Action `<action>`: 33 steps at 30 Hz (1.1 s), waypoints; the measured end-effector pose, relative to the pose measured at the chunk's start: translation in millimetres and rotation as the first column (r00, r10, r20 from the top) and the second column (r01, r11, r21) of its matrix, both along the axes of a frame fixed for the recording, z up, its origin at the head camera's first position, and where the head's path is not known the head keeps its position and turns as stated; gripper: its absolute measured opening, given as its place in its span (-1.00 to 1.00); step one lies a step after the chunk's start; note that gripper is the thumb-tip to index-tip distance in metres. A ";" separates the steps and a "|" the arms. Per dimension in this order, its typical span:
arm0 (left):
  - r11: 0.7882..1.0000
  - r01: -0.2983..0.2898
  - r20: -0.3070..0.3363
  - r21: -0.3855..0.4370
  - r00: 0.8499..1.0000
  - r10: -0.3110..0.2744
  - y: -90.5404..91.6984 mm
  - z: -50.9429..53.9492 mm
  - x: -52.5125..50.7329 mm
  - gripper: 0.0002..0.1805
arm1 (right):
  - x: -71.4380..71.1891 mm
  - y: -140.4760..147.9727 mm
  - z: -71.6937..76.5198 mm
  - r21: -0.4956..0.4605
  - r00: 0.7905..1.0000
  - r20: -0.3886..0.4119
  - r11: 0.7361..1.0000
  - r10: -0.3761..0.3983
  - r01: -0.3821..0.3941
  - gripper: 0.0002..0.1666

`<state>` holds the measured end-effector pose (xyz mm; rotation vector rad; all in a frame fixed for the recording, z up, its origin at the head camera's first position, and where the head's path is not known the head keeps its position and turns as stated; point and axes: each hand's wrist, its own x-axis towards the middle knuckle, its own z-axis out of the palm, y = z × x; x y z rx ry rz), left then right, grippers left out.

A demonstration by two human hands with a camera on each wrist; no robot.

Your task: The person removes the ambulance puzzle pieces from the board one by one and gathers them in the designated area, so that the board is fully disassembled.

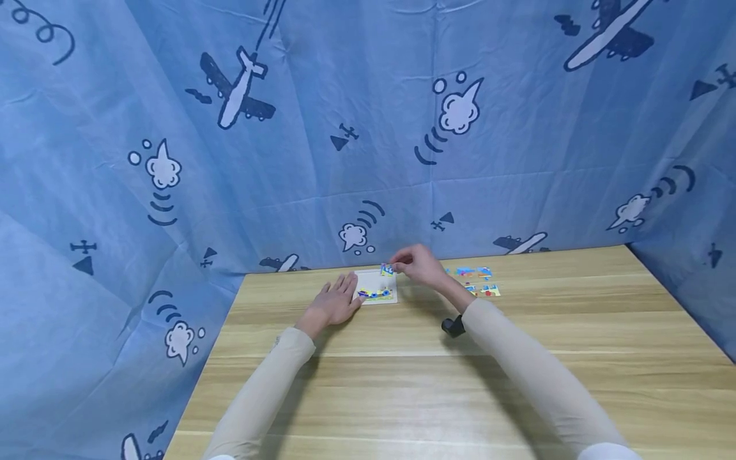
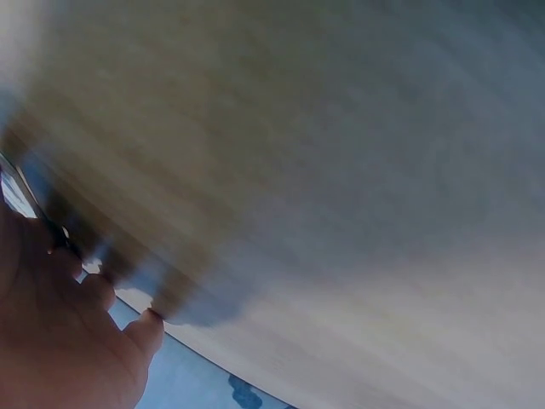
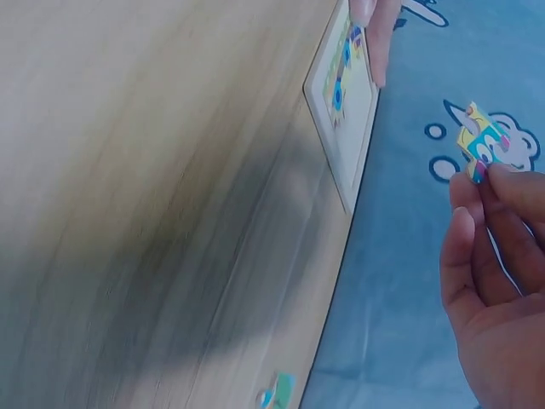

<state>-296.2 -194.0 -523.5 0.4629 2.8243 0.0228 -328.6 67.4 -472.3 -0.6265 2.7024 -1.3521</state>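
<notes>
The right hand (image 1: 418,265) pinches a small puzzle piece (image 1: 386,269) between thumb and forefinger, the fingertips closed on its right-hand edge in the head view. The piece is at the far right corner of the puzzle board (image 1: 369,281) as seen from the head. The right wrist view shows it held up off the board, apart from it, with the printed face showing. So the piece lies to the left of the right hand's fingers, and the board's bare middle lies to the left of the piece and nearer the person. The piece looks about as long as it is wide, so I cannot tell a long axis.

The left hand (image 1: 339,300) rests flat on the board's left edge, its fingers nearly straight and a little apart, holding nothing between them; it seems to be steadying the board. It is farther from the piece than the right hand, with the bare middle between the two. A row of joined pieces (image 1: 376,294) lies along the board's near side, running left to right. More loose pieces (image 1: 474,273) lie on the table (image 1: 402,390), well to the right of the board and beyond the right wrist.
</notes>
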 end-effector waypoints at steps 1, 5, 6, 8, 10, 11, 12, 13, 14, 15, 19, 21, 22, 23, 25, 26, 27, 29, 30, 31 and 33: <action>1.000 0.003 -0.001 0.003 1.000 -0.003 0.0 0.7 0.1 -0.18 | 0.0 2.9 1.0 -0.001 1.000 0.005 1.000 0.004 -0.004 -0.81; 1.000 0.013 -0.005 0.012 1.000 -0.013 0.0 2.0 0.4 -0.19 | 0.6 15.6 2.8 0.004 1.000 0.022 1.000 0.017 -0.017 -0.81; 1.000 0.015 -0.006 0.014 1.000 -0.015 0.0 2.1 0.7 -0.19 | 0.6 18.7 2.6 0.008 1.000 0.023 1.000 0.016 -0.016 -0.80; 1.000 0.015 -0.008 0.019 1.000 -0.014 0.1 2.4 1.0 -0.19 | 1.1 24.4 2.9 0.015 0.999 0.030 1.000 0.014 -0.015 -0.80; 1.000 0.010 -0.007 0.023 1.000 -0.010 0.2 3.0 1.8 -0.18 | 1.9 29.3 3.1 0.018 0.999 0.035 1.000 0.017 -0.018 -0.79; 1.000 0.008 -0.007 0.023 1.000 -0.008 0.1 3.3 2.2 -0.18 | 2.4 31.6 3.3 0.016 0.999 0.038 1.000 0.017 -0.018 -0.79; 1.000 0.006 -0.005 0.022 1.000 -0.006 0.0 3.6 2.5 -0.18 | 2.9 34.1 3.3 0.012 0.999 0.043 1.000 0.017 -0.018 -0.79; 1.000 0.004 -0.004 0.021 1.000 -0.004 -0.1 3.7 2.7 -0.18 | 3.8 36.6 3.4 0.011 0.999 0.045 1.000 0.020 -0.020 -0.79; 1.000 0.004 -0.004 0.017 1.000 -0.003 -0.2 3.7 2.9 -0.18 | 4.4 39.2 3.0 0.010 0.999 0.045 1.000 0.020 -0.021 -0.79; 1.000 0.003 -0.004 0.015 1.000 -0.003 -0.3 3.8 3.0 -0.18 | 4.8 41.9 2.5 0.012 0.999 0.042 1.000 0.022 -0.023 -0.78; 1.000 0.003 -0.005 0.015 1.000 -0.003 0.0 4.0 3.1 -0.18 | 5.8 53.4 -1.3 0.016 0.999 0.034 1.000 0.024 -0.025 -0.77; 1.000 0.002 -0.002 0.013 1.000 -0.002 0.1 4.4 2.9 -0.18 | 5.3 59.6 -4.0 0.021 0.999 0.025 0.999 0.029 -0.030 -0.77; 1.000 0.002 -0.001 0.013 1.000 -0.002 0.2 4.4 3.0 -0.18 | 5.2 62.8 -5.5 0.022 0.999 0.026 0.999 0.030 -0.030 -0.77; 1.000 0.003 -0.002 0.011 1.000 -0.003 0.2 4.3 3.0 -0.18 | 5.1 66.1 -7.2 0.030 0.999 0.024 0.999 0.027 -0.027 -0.78; 1.000 0.005 -0.004 0.007 1.000 -0.005 0.7 3.2 2.7 -0.18 | 5.4 73.2 -9.9 0.044 0.999 0.032 0.999 0.021 -0.022 -0.79; 1.000 0.006 -0.006 0.009 1.000 -0.006 0.7 2.6 2.6 -0.18 | 5.4 76.9 -11.7 0.049 0.999 0.035 0.999 0.019 -0.021 -0.80; 1.000 0.007 -0.009 0.008 1.000 -0.007 0.6 1.8 2.3 -0.18 | 5.2 80.6 -14.0 0.057 0.999 0.044 0.998 0.013 -0.016 -0.80; 1.000 0.006 -0.012 0.008 1.000 -0.006 0.4 0.5 1.8 -0.18 | 5.7 87.4 -17.1 0.074 0.999 0.050 0.997 0.003 -0.006 -0.80; 1.000 0.005 -0.012 0.008 1.000 -0.005 0.3 0.0 1.5 -0.18 | 5.9 90.8 -18.6 0.082 0.999 0.048 0.997 0.000 -0.004 -0.80; 1.000 0.004 -0.013 0.009 1.000 -0.004 0.0 -0.4 1.3 -0.18 | 6.1 93.9 -20.4 0.092 0.999 0.046 0.996 -0.008 0.003 -0.80; 1.000 0.002 -0.012 0.009 1.000 -0.002 -0.6 -0.9 1.4 -0.18 | 6.9 99.4 -24.1 0.094 0.999 0.047 0.996 -0.016 0.012 -0.79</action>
